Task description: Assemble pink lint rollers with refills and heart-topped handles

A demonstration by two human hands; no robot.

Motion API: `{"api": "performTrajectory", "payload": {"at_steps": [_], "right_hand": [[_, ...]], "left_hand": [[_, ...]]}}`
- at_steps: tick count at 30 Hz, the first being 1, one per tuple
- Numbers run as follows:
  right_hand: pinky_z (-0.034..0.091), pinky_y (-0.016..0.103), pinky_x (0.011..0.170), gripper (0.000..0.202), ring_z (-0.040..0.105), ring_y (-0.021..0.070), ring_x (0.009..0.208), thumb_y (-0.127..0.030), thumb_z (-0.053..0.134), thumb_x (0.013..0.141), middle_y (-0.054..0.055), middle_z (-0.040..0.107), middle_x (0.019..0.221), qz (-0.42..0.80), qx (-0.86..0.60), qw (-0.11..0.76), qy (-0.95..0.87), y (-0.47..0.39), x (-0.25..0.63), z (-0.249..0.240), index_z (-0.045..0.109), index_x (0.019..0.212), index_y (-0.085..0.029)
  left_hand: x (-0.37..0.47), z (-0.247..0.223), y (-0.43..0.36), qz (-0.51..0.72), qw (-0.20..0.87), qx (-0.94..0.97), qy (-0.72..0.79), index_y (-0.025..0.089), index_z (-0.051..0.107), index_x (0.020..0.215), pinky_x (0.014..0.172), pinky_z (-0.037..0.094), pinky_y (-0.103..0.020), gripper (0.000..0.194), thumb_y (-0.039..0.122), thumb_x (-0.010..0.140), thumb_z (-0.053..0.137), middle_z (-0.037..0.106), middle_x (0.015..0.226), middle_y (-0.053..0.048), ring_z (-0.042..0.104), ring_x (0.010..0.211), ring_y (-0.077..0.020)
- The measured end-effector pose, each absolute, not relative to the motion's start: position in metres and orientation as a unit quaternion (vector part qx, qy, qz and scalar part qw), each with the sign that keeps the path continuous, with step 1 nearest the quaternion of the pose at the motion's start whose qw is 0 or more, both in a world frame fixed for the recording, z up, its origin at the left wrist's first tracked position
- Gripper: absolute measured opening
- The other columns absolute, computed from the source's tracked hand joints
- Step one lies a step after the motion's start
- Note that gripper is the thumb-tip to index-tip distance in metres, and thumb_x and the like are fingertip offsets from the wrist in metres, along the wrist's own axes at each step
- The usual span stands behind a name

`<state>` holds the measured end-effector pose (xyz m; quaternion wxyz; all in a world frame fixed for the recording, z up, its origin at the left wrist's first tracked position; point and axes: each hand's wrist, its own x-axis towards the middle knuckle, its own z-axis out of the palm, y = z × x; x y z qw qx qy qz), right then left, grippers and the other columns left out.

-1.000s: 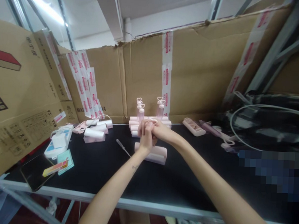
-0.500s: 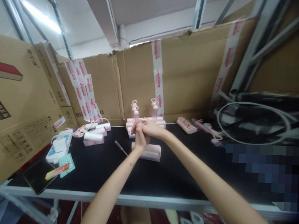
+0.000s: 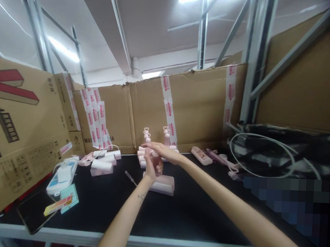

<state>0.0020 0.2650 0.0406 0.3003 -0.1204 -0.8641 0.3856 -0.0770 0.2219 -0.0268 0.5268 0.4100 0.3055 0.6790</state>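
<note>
Left hand (image 3: 151,168) curled, thumb up, around a small pinkish piece (image 3: 155,160), as far as my remote view let me judge; the right hand (image 3: 167,152) lay across its top with the fingers stretched out rather than gripping. Between them they hid most of the piece, so I could not tell its full shape or exactly where the right palm bore on it. It sat in front of the pale pink cylinders (image 3: 140,159) and just beyond the pink case (image 3: 163,185) lying on the table (image 3: 204,216).

Handling it well, in my judgement, called for a snug but light left grip, low on the piece, with the right palm centred and any pressure straight down its length; a sideways push could have tilted it in the fingers. Both wrists needed to clear the heart-topped bottles (image 3: 146,133) standing behind, which looked easy to topple. I would also have minded the left forearm, near the screwdriver (image 3: 130,177), whose tip lay close beside it.
</note>
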Motion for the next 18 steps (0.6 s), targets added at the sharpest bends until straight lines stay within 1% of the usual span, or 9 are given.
{"api": "performTrajectory", "payload": {"at_steps": [2,3,5,7,9,11,13,16,18], "right_hand": [[0.045,0.038,0.091,0.044,0.059,0.0237,0.102,-0.047,0.044,0.085,0.009,0.065,0.110,0.363,-0.135,0.314,-0.867,0.267,-0.001,0.038,0.065,0.107,-0.016],[0.048,0.038,0.086,0.045,0.061,0.0237,0.096,-0.048,0.043,0.085,0.010,0.066,0.107,0.368,-0.146,0.299,-0.869,0.268,-0.002,0.036,0.065,0.108,-0.016],[0.053,0.035,0.074,0.047,0.064,0.0229,0.088,-0.049,0.041,0.085,0.010,0.068,0.102,0.387,-0.146,0.249,-0.876,0.269,-0.002,0.035,0.063,0.111,-0.017],[0.054,0.031,0.071,0.047,0.065,0.0216,0.087,-0.048,0.042,0.084,0.010,0.068,0.100,0.400,-0.119,0.220,-0.882,0.269,-0.003,0.036,0.063,0.111,-0.017],[0.054,0.028,0.069,0.043,0.066,0.0193,0.083,-0.044,0.045,0.083,0.010,0.070,0.096,0.409,-0.110,0.205,-0.882,0.267,-0.003,0.038,0.063,0.110,-0.016],[0.054,0.025,0.058,0.038,0.066,0.0153,0.067,-0.038,0.046,0.081,0.009,0.071,0.088,0.425,-0.134,0.185,-0.876,0.264,-0.003,0.040,0.064,0.107,-0.016],[0.050,0.020,0.046,0.035,0.063,0.0118,0.054,-0.031,0.044,0.079,0.007,0.071,0.081,0.441,-0.151,0.171,-0.868,0.260,-0.003,0.041,0.065,0.103,-0.015],[0.045,0.015,0.041,0.032,0.061,0.0105,0.052,-0.024,0.042,0.074,0.005,0.070,0.074,0.450,-0.148,0.184,-0.861,0.253,-0.004,0.041,0.067,0.090,-0.014],[0.043,0.015,0.040,0.029,0.059,0.0104,0.050,-0.023,0.042,0.070,0.004,0.068,0.068,0.447,-0.158,0.185,-0.861,0.249,-0.007,0.040,0.068,0.080,-0.014]], "left_hand": [[-0.080,-0.027,0.222,0.673,0.528,0.417,0.306,0.018,0.042,0.042,0.027,0.021,-0.019,0.074,0.084,0.064,0.021,0.030,0.029,0.004,0.028,0.023,-0.0061],[-0.081,-0.027,0.223,0.671,0.523,0.428,0.305,0.017,0.045,0.044,0.029,0.025,-0.020,0.075,0.085,0.064,0.022,0.034,0.030,0.003,0.032,0.024,-0.0076],[-0.084,-0.026,0.224,0.672,0.501,0.454,0.302,0.014,0.053,0.056,0.032,0.033,-0.023,0.073,0.083,0.065,0.028,0.043,0.035,0.001,0.041,0.028,-0.0110],[-0.085,-0.025,0.226,0.680,0.478,0.468,0.300,0.015,0.058,0.072,0.035,0.036,-0.024,0.066,0.078,0.067,0.038,0.048,0.039,0.002,0.045,0.031,-0.0127],[-0.084,-0.025,0.229,0.694,0.468,0.454,0.305,0.017,0.057,0.079,0.033,0.032,-0.023,0.058,0.072,0.071,0.043,0.045,0.037,0.004,0.041,0.028,-0.0114],[-0.080,-0.026,0.231,0.702,0.465,0.435,0.318,0.017,0.056,0.072,0.028,0.023,-0.023,0.055,0.070,0.074,0.040,0.038,0.031,0.006,0.031,0.022,-0.0095],[-0.075,-0.028,0.231,0.713,0.454,0.417,0.333,0.018,0.053,0.066,0.026,0.015,-0.022,0.055,0.070,0.076,0.037,0.032,0.028,0.006,0.024,0.020,-0.0082],[-0.071,-0.030,0.228,0.730,0.440,0.394,0.343,0.018,0.052,0.067,0.026,0.011,-0.021,0.054,0.068,0.077,0.035,0.031,0.028,0.007,0.021,0.020,-0.0075],[-0.070,-0.031,0.227,0.736,0.441,0.380,0.345,0.018,0.051,0.065,0.026,0.010,-0.021,0.055,0.067,0.078,0.032,0.030,0.029,0.006,0.021,0.021,-0.0074]]}}
